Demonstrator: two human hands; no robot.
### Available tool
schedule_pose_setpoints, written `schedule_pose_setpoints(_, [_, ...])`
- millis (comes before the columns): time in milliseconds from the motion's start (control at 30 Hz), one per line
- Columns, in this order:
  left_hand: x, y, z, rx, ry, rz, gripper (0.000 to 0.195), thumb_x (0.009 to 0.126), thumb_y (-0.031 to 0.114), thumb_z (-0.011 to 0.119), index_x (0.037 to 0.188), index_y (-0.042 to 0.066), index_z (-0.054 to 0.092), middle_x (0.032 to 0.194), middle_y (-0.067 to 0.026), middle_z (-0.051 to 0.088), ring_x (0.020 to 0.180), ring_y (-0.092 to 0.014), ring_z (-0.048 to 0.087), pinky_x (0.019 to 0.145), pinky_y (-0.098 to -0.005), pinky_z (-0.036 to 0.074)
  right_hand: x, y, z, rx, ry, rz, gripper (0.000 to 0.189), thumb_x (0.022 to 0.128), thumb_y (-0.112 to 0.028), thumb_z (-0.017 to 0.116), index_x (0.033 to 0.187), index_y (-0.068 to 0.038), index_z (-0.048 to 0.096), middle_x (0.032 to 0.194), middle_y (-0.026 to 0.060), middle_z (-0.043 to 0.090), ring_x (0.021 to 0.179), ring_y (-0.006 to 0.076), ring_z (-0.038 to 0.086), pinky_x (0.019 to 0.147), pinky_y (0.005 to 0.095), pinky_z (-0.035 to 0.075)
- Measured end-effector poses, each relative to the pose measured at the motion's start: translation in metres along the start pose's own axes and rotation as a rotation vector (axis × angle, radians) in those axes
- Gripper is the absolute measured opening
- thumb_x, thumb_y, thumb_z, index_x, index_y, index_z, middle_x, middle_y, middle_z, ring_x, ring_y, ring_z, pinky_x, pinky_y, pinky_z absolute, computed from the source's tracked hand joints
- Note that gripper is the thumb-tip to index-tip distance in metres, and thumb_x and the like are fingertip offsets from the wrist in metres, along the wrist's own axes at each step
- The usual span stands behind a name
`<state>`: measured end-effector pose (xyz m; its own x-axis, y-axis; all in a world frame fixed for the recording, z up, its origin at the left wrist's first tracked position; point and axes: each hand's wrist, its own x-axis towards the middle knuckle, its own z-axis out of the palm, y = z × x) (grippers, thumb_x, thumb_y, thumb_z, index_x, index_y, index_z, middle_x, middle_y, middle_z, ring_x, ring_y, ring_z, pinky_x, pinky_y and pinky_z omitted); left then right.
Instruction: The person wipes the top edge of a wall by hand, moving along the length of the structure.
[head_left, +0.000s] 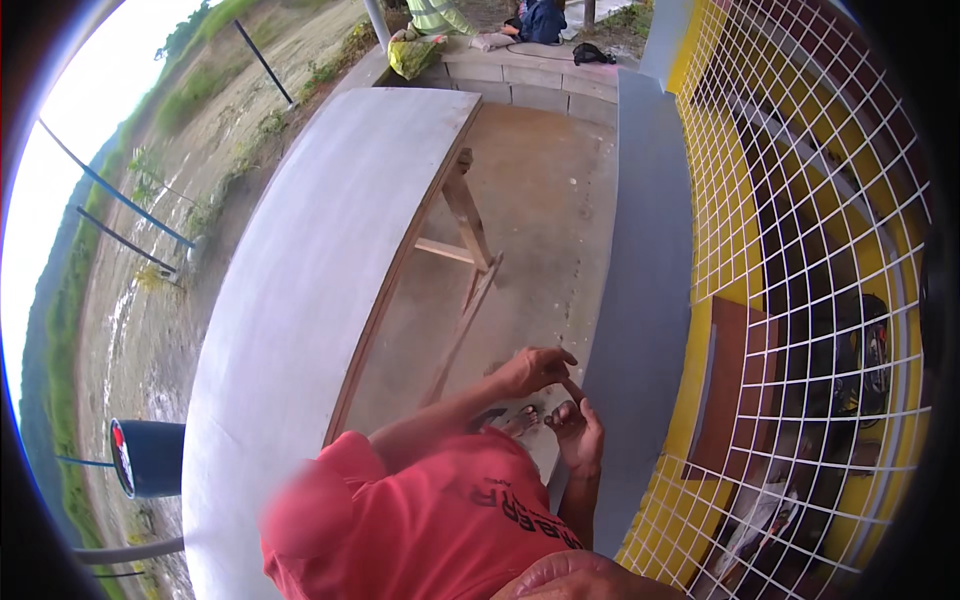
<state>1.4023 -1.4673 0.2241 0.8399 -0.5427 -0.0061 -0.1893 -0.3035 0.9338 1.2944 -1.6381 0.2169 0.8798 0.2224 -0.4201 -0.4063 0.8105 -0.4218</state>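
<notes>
Both of my hands are close together in front of my red shirt (435, 502), above the floor beside the work surface. My left hand (534, 370) reaches across from the left, its fingers bent towards my right one. Beneath it, my right hand (576, 433) is raised with the lower fingers curled and one finger stretched up to the left fingertips. The fingertips seem to meet; whether something small is between them cannot be made out. To the left lies a long white panel (300, 262), propped on a wooden trestle (466, 214).
A grey ledge (645, 225) runs along the right, below a white wire grille (810, 247). A dark blue cylindrical container (154, 457) is past the panel's left edge. At the far end, two people sit by a concrete-block wall (540, 94) bearing a yellow-green sack (412, 54) and black bag (591, 54).
</notes>
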Motion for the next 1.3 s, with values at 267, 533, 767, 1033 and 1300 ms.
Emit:
schedule_pose_setpoints(267, [-0.012, -0.006, -0.043, -0.123, 0.082, -0.155, 0.032, 0.089, 0.017, 0.065, 0.119, 0.004, 0.062, 0.099, -0.012, 0.074, 0.096, -0.025, 0.07, 0.085, -0.0355, 0.053, 0.024, -0.002, 0.048, -0.373, -0.095, 0.018, 0.063, 0.099, -0.034, 0.05, 0.148, 0.002, 0.036, 0.078, 0.0038, 0.059, 0.076, 0.0147, 0.057, 0.079, 0.0341, 0.05])
schedule_pose_setpoints(533, [-0.028, 0.001, -0.131, -0.098, 0.433, -0.184, 0.022, 0.09, 0.01, 0.064, 0.109, 0.0, 0.058, 0.097, -0.015, 0.072, 0.092, -0.029, 0.071, 0.079, -0.0373, 0.054, 0.096, 0.004, 0.134, -0.666, -0.27, 0.101, 0.071, 0.095, -0.039, 0.056, 0.148, 0.004, 0.036, 0.081, 0.0051, 0.061, 0.076, 0.0138, 0.058, 0.079, 0.0318, 0.051])
schedule_pose_setpoints(767, [-0.063, 0.017, -0.199, -0.1, 0.792, -0.275, 0.023, 0.095, 0.01, 0.061, 0.116, 0.002, 0.06, 0.1, -0.0148, 0.07, 0.096, -0.024, 0.069, 0.082, -0.035, 0.053, 0.143, 0.027, 0.224, -0.576, -0.448, 0.312, 0.072, 0.093, -0.037, 0.06, 0.15, -0.002, 0.035, 0.084, 0.0051, 0.064, 0.081, 0.0137, 0.06, 0.08, 0.0292, 0.047])
schedule_pose_setpoints(1033, [-0.108, 0.018, -0.241, -0.216, 1.069, -0.075, 0.028, 0.095, -0.002, 0.059, 0.123, 0.0, 0.057, 0.106, -0.013, 0.07, 0.096, -0.015, 0.064, 0.089, -0.029, 0.05, 0.173, 0.042, 0.294, -0.823, -0.762, 0.405, 0.066, 0.099, -0.029, 0.056, 0.153, -0.002, 0.029, 0.091, 0.0078, 0.067, 0.083, 0.0165, 0.06, 0.078, 0.0312, 0.05])
schedule_pose_setpoints(1300, [-0.119, 0.008, -0.268, -0.388, 1.064, -0.221, 0.031, 0.09, -0.001, 0.068, 0.119, 0.002, 0.059, 0.1, -0.0107, 0.071, 0.092, -0.012, 0.064, 0.086, -0.0278, 0.05, 0.185, 0.062, 0.301, -1.139, -0.868, 0.223, 0.065, 0.097, -0.021, 0.057, 0.153, -0.002, 0.03, 0.097, 0.0085, 0.069, 0.088, 0.0165, 0.061, 0.086, 0.0311, 0.049])
